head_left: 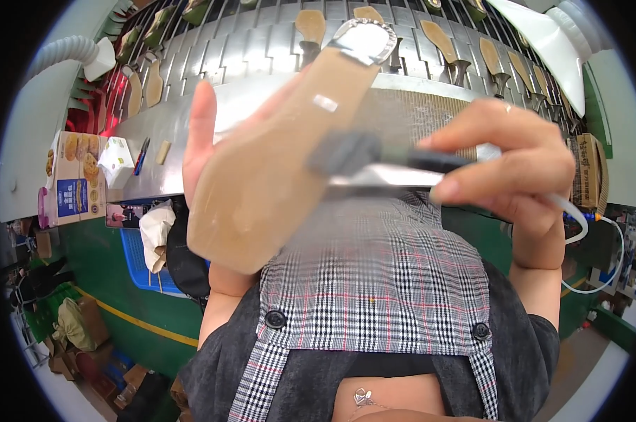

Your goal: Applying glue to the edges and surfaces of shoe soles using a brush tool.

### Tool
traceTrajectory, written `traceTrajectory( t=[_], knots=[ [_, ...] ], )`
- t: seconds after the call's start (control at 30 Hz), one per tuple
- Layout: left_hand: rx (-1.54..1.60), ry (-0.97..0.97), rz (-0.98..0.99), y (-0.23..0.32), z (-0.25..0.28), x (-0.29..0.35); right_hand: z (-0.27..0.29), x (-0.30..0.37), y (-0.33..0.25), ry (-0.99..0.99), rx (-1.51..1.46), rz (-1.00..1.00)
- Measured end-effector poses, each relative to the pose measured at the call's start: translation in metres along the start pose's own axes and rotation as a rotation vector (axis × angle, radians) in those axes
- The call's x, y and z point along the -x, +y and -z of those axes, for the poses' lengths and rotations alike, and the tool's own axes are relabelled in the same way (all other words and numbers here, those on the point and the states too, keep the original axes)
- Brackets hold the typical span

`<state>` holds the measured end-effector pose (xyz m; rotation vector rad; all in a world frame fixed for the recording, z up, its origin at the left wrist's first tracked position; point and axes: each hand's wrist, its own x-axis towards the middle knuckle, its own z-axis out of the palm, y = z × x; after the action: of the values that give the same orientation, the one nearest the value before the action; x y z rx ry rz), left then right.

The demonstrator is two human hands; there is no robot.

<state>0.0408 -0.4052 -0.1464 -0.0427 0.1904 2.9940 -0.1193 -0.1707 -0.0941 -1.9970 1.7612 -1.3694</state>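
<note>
In my left hand (202, 133) is a tan shoe sole (262, 169), held from behind and tilted, its wide toe end low and near me. The thumb stands out beside it; most of the fingers are hidden behind. At its far end is a heel part (365, 42) with a bright white face and silvery rim. My right hand (515, 155) is closed around the dark handle of a brush (346, 153), with a pale tube (575, 211) by the wrist. The blurred brush head lies over the sole's right edge; I cannot tell whether it touches.
Behind runs a metal slatted conveyor (247, 42) with several tan soles (437, 41). Ribbed cardboard (409, 116) lies on the metal bench. At left are a printed carton (79, 176), a white tissue pack (116, 162) and pens (142, 156). White ducts (68, 55) reach in from the sides.
</note>
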Motion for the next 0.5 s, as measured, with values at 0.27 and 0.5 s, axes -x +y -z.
traceTrajectory(
  t=[0.27, 0.5],
  knots=[
    [0.184, -0.047, -0.002, 0.004, 0.010, 0.008, 0.013, 0.000, -0.002, 0.001, 0.077, 0.024],
    [0.079, -0.140, 0.034, -0.003, 0.011, 0.004, 0.023, 0.006, 0.005, -0.071, -0.042, 0.013]
  ],
)
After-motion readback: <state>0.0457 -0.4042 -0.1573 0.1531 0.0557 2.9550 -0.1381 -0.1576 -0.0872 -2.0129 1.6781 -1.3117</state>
